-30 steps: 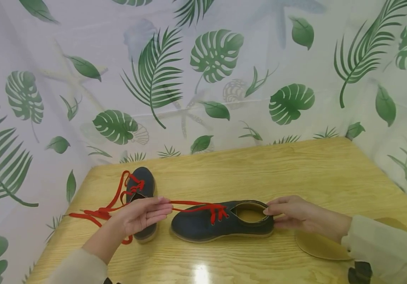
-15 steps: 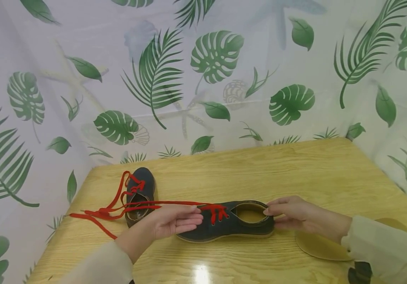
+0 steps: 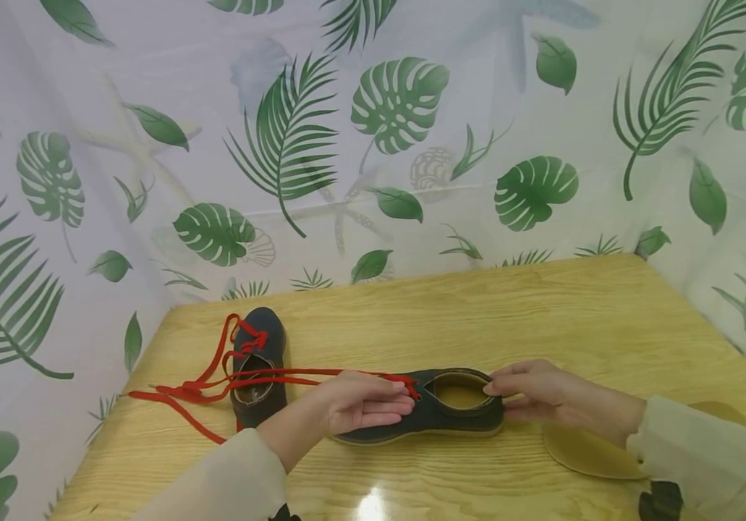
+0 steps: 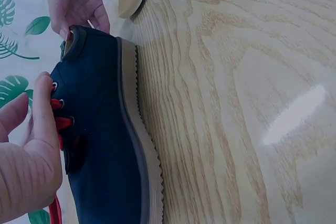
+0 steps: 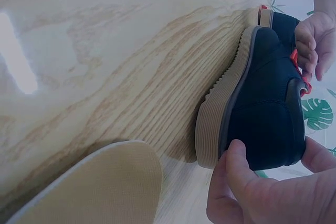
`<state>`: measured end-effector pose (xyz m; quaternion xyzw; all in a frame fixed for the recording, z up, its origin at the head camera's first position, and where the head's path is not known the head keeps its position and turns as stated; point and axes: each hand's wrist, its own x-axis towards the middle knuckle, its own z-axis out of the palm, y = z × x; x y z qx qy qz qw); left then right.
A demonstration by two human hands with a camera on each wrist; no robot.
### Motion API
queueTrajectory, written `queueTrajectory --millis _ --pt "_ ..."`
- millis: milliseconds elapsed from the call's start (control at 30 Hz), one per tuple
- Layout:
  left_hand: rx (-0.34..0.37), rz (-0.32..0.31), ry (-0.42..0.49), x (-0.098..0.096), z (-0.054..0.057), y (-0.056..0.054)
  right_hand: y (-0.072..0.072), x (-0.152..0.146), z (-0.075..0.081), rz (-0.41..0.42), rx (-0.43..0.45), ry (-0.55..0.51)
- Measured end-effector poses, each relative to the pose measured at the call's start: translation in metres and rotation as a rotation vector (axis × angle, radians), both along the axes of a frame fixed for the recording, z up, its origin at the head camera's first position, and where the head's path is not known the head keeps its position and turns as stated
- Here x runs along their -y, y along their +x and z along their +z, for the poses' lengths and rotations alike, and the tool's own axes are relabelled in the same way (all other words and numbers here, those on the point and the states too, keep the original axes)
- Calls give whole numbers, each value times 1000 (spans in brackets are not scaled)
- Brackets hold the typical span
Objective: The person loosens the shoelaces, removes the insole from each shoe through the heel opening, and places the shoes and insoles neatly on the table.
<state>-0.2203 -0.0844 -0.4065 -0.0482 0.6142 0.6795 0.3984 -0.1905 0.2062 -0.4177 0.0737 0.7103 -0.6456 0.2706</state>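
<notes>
A dark navy shoe [image 3: 441, 418] lies sole-down on the wooden table, toe to the left. My right hand [image 3: 545, 394] grips its heel, with the thumb at the opening's rim; the right wrist view shows fingers [image 5: 239, 156] against the back of the heel. Over the front of the shoe is my left hand [image 3: 369, 407], its fingers fairly straight, right beside the eyelets in the left wrist view. It hides the toe top and part of the lacing. Long red shoelaces [image 3: 304, 372] run leftward from the eyelets, passing behind this hand and across a second navy shoe [image 3: 270, 330].
The second shoe stands at the left, toe pointing away, with red laces tangled beside it. A tan insole [image 3: 587, 454] lies at the right, partly under the right forearm. A leaf-printed cloth [image 3: 392, 217] walls in the back and sides of the table [image 3: 542, 311].
My left hand has slid right along the laces, from near the second shoe to the eyelets. The laces now trail across the second shoe. My right hand has stayed on the heel.
</notes>
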Motion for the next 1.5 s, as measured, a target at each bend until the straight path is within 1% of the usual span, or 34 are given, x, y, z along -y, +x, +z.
queueTrajectory --millis 133,267,367,500,600,733,967,1100,1200,1267,1333,1400,1500 --pt "-9 77 -42 -8 -1 3 0 1 -1 -7 -2 14" --pt "-47 157 -138 -18 -2 7 -2 3 -2 2 -2 10" --pt "-89 178 -216 -25 -3 9 -2 5 -2 5 -1 3" --pt "-154 169 -256 -32 -8 7 -2 4 -2 -8 -1 6" --pt "-228 170 -243 -35 -14 8 -2 2 -2 -11 0 3" --pt "-306 194 -184 -34 -21 14 -2 2 -1 -3 6 -8" --pt "-356 232 -82 -28 -29 19 -1 2 -1 -13 6 -33" --pt "-395 252 7 -24 -35 23 -1 3 -2 -20 5 -35" --pt "-428 247 43 -22 -39 24 0 4 -3 -22 7 -34" --pt "-440 234 31 -22 -39 25 0 4 -2 -21 8 -35" --pt "-433 221 -10 -24 -36 25 0 4 -2 -22 8 -37" --pt "-400 215 -67 -26 -30 24 0 4 -2 -20 7 -35" --pt "-329 212 -144 -30 -22 20 1 2 -1 -17 4 -32"
